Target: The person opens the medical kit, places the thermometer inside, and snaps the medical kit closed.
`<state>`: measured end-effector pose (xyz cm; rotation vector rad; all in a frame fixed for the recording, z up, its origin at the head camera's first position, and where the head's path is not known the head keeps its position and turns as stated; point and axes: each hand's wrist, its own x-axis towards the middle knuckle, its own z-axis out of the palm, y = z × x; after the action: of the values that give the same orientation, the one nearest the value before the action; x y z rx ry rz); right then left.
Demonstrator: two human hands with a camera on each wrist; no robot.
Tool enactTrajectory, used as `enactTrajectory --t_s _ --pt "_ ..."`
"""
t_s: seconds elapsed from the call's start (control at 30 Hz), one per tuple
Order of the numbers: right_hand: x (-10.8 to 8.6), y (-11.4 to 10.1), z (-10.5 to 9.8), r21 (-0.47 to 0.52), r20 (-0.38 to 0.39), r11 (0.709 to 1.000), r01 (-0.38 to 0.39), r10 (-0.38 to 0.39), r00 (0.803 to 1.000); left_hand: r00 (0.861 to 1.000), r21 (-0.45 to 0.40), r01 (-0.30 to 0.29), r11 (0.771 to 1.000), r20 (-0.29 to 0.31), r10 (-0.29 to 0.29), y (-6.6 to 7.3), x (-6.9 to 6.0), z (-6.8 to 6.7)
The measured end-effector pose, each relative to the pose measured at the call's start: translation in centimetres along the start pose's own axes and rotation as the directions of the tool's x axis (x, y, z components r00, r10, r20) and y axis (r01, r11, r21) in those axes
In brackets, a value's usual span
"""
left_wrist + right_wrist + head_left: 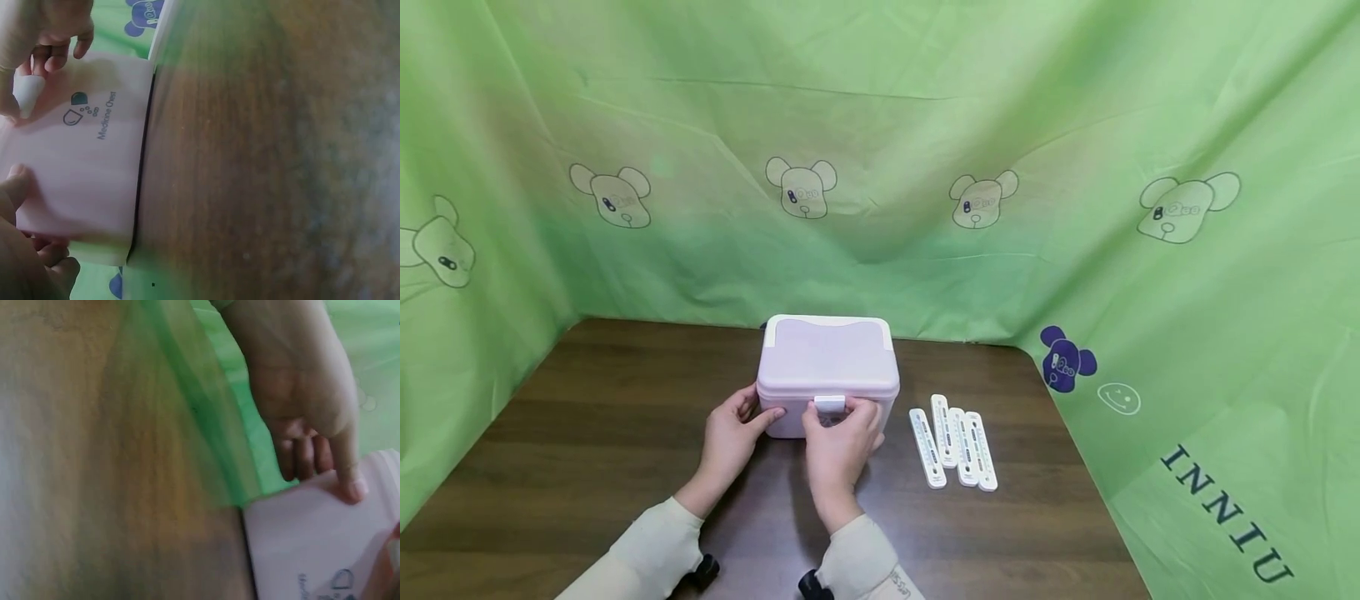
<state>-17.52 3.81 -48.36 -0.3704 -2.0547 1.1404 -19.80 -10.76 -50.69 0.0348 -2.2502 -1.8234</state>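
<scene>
A pale pink-lilac medicine box (827, 358) stands on the table with its lid down. Its front, marked "Medicine Chest", shows in the left wrist view. My left hand (730, 437) grips the box's left side, the thumb (355, 487) on the front face and the other fingers round the side. With thumb and fingertips on either side, my right hand (842, 450) holds the white latch (830, 404) at the front of the lid. The latch (29, 94) appears between the right fingers in the left wrist view.
To the right of the box lie several flat white strips (955, 442) with printed scales, resembling thermometers. The brown wooden table (587, 433) is bounded by green cloth (865, 100) with bear drawings at the back and sides.
</scene>
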Motion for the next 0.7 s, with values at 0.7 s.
enactTrajectory --t_s 0.7 --pt "-0.6 0.9 -2.2 0.019 -0.016 0.984 0.179 -0.178 0.984 1.000 -0.034 0.011 0.999 -0.017 -0.011 0.3 -0.6 0.3"
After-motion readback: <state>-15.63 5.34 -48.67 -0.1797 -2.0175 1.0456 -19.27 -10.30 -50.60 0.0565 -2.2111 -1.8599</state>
